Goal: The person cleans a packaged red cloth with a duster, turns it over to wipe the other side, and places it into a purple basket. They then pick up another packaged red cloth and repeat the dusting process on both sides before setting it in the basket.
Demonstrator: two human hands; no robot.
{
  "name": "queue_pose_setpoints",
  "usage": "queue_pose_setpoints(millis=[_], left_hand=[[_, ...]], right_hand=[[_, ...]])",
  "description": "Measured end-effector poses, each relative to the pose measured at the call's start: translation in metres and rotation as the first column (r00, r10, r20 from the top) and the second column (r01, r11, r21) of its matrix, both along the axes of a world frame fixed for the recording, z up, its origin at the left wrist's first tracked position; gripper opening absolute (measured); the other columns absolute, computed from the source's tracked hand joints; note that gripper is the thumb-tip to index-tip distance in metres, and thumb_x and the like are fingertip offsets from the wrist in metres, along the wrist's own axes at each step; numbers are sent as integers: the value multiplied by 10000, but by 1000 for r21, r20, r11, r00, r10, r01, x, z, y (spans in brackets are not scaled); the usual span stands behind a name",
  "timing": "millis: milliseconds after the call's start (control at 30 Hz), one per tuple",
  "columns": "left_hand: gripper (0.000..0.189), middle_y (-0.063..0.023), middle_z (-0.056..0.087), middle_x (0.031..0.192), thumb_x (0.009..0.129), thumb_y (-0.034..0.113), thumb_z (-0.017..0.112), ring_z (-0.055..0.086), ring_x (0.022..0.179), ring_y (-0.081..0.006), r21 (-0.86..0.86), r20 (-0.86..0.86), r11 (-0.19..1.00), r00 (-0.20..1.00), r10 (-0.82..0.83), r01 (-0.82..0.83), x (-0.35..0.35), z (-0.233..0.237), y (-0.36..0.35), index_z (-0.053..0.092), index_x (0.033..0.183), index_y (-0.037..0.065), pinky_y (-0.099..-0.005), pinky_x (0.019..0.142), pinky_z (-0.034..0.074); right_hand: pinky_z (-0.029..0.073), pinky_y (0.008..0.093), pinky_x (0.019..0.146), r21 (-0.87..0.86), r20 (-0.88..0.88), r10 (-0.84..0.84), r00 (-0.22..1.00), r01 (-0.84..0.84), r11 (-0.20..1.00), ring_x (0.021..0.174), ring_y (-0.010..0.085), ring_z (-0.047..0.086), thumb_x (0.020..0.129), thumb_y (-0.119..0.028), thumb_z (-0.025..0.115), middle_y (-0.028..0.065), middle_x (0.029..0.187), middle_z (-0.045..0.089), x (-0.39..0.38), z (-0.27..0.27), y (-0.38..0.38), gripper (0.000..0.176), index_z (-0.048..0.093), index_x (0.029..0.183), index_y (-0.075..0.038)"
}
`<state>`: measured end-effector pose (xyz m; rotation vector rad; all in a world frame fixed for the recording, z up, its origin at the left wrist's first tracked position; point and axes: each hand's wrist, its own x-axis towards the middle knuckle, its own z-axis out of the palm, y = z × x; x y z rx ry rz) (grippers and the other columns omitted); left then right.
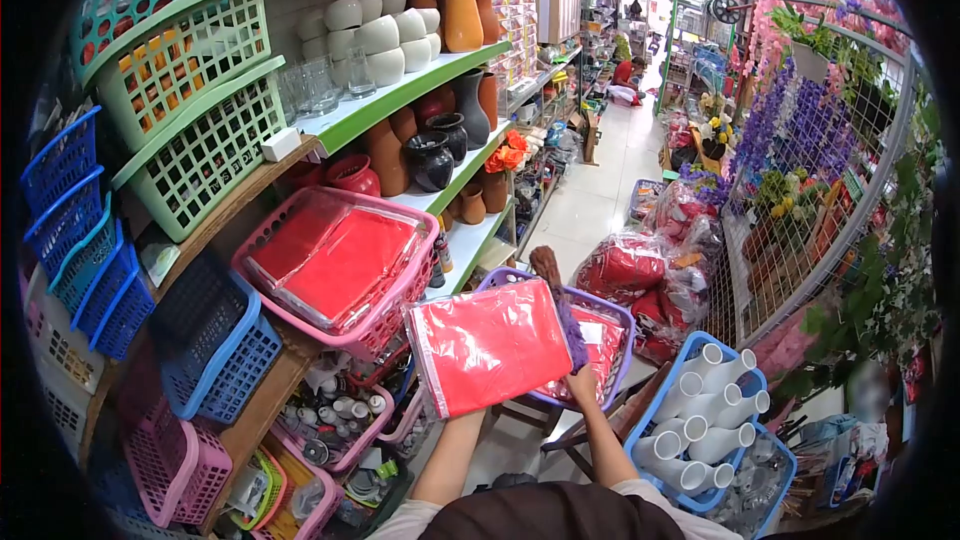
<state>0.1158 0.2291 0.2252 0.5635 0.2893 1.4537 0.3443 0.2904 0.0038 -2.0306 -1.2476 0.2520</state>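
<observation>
A flat, clear-wrapped pack of red folded cloth point(490, 345) is held up in front of me, tilted. My left hand point(466, 424) supports it from below at its near edge; its fingers are hidden under the pack. At the pack's right side, my right hand point(581, 383) is closed on a fuzzy brown-and-purple duster point(566, 312), whose brown end points up and away. Beneath and behind, a purple basket point(626, 340) holds more wrapped red packs point(598, 345). On the left, a pink basket point(400, 305) holds similar red packs point(345, 260).
Shelves point(350, 112) at the left carry white bowls, glasses and vases. Green baskets point(205, 155) and a blue basket point(225, 340) stand nearer. To the right are a blue basket of white vases point(690, 440), bagged red goods point(630, 270) and a wire rack point(810, 210). A tiled aisle point(620, 155) runs ahead.
</observation>
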Motion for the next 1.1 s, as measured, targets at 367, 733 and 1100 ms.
queue_pose_setpoints(millis=[367,733,1100], left_hand=[[644,-134,331,1344,865,543,333,338,1217,-292,-3,0,1000,1000,14,-14,6,23,-1,306,1318,87,-463,1016,265],[654,-133,324,1350,864,556,326,332,1222,-297,6,-20,991,991,132,-132,-31,50,-1,302,1321,88,-466,1018,261],[638,-129,439,1275,878,516,342,424,1163,-263,33,192,994,976,97,-106,-131,53,-21,358,1280,22,-414,1005,296]], right_hand=[[443,281,825,430,-887,459,-45,-438,789,959,159,558,872,-284,473,84,1086,567,7,191,-1,415,454,1172,1],[492,280,758,621,-770,638,27,-199,758,876,167,598,818,-5,534,123,1034,588,-46,258,-12,334,461,1141,32],[456,264,804,660,-745,665,-58,-210,721,897,151,586,806,-5,553,109,1040,591,-118,234,10,333,488,1130,41]])
